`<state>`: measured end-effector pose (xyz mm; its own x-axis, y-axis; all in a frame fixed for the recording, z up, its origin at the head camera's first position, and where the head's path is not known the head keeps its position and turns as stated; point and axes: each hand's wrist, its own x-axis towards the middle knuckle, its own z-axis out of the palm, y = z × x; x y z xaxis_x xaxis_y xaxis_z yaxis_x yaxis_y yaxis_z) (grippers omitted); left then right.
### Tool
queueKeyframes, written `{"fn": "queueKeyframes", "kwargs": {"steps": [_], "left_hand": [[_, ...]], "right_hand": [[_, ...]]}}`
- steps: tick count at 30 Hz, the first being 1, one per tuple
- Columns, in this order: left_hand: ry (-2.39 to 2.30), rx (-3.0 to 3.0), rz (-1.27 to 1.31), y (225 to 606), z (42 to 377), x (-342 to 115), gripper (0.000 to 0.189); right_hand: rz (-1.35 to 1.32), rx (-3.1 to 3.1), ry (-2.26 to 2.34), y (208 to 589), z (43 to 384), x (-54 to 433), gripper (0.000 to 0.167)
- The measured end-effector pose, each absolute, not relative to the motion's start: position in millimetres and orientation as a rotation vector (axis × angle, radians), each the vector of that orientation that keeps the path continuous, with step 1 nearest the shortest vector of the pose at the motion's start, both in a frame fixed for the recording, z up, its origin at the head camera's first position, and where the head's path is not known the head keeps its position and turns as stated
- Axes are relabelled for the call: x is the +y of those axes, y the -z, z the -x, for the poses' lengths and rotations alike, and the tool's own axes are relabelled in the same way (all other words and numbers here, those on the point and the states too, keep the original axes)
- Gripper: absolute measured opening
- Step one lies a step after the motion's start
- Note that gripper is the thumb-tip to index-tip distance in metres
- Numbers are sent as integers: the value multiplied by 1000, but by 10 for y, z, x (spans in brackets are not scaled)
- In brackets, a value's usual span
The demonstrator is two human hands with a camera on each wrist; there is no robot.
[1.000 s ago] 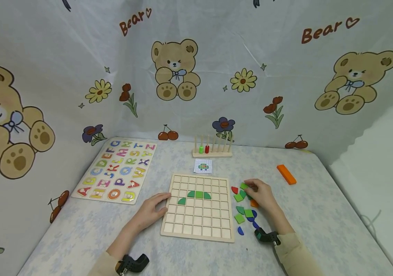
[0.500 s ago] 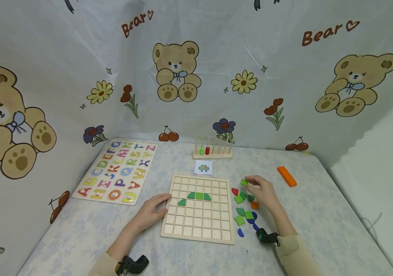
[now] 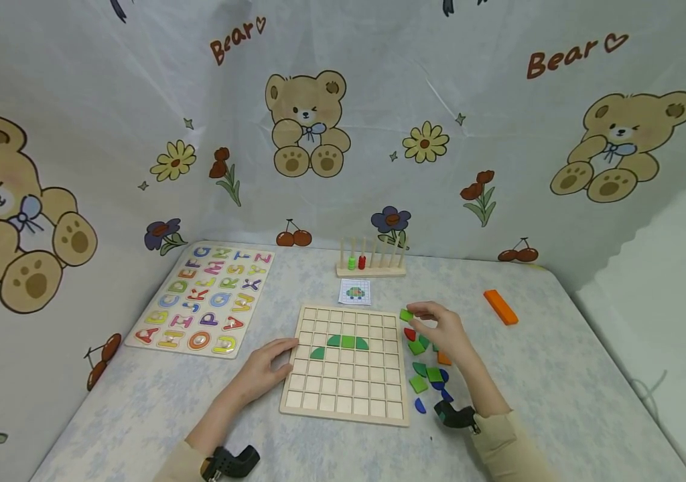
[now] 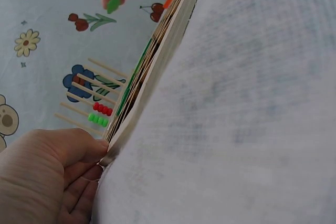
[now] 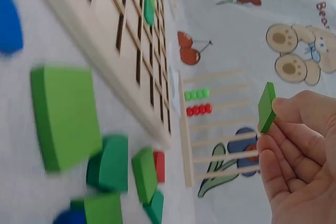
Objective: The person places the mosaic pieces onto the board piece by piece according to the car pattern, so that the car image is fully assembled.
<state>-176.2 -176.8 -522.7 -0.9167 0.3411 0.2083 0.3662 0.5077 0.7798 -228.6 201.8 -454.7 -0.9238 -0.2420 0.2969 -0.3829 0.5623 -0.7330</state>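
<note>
My right hand (image 3: 444, 330) pinches a light green square tile (image 5: 267, 107) between thumb and fingers, raised off the table near the far right corner of the wooden grid board (image 3: 346, 388). On the board lie a green square (image 3: 348, 343) with a dark green quarter-round piece (image 3: 362, 344) and others like it. My left hand (image 3: 266, 366) holds the board's left edge; in the left wrist view, its thumb (image 4: 84, 148) is at the edge with the fingers curled below. Loose tiles, among them a red piece (image 3: 410, 333) and a blue piece (image 3: 420, 406), lie right of the board.
A picture card (image 3: 355, 292) lies behind the board, before a peg rack (image 3: 370, 271) with green and red beads. An alphabet puzzle (image 3: 204, 304) occupies the left side. An orange bar (image 3: 500, 307) lies at the right. A printed cloth hangs behind.
My right hand has lifted the light green square tile and carried it left, from the loose pile toward the board's far right corner. The left hand stays at the board's edge.
</note>
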Motion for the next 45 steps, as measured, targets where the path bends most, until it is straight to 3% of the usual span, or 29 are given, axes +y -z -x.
{"fn": "queueKeyframes", "kwargs": {"steps": [45], "left_hand": [[1361,-2717,634,5237,1774,-1770,47]], "right_hand": [[-979,-2598,-1525,4700,2049,910,23]]}}
